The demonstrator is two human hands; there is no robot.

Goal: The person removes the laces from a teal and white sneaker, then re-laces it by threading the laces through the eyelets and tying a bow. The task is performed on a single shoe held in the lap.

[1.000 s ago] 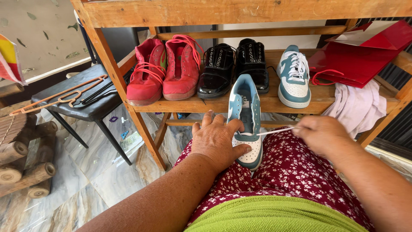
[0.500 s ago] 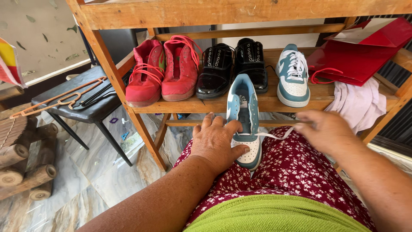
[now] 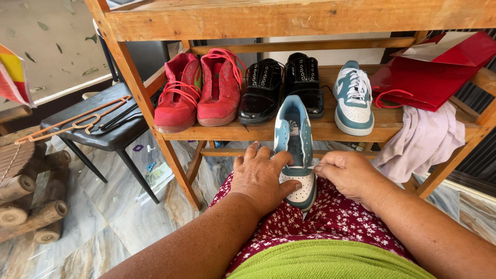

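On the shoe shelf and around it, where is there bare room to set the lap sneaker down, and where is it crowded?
Bare board shows on the wooden shelf in front of the black shoes, beside the laced teal sneaker. The left part is packed by the red shoes, the right by the red bag and pale cloth. The black stool carries hangers.

wooden shelf (image 3: 330, 130), red sneakers (image 3: 199, 90), black shoes (image 3: 281, 85), teal sneaker (image 3: 353, 98)

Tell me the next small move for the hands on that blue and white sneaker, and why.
Probably draw the white lace further through the lowest eyelets. The right hand pinches its end beside the blue and white sneaker, only one short span crosses near the toe, and the eyelets above look unlaced. The left hand already steadies the sneaker on the lap.
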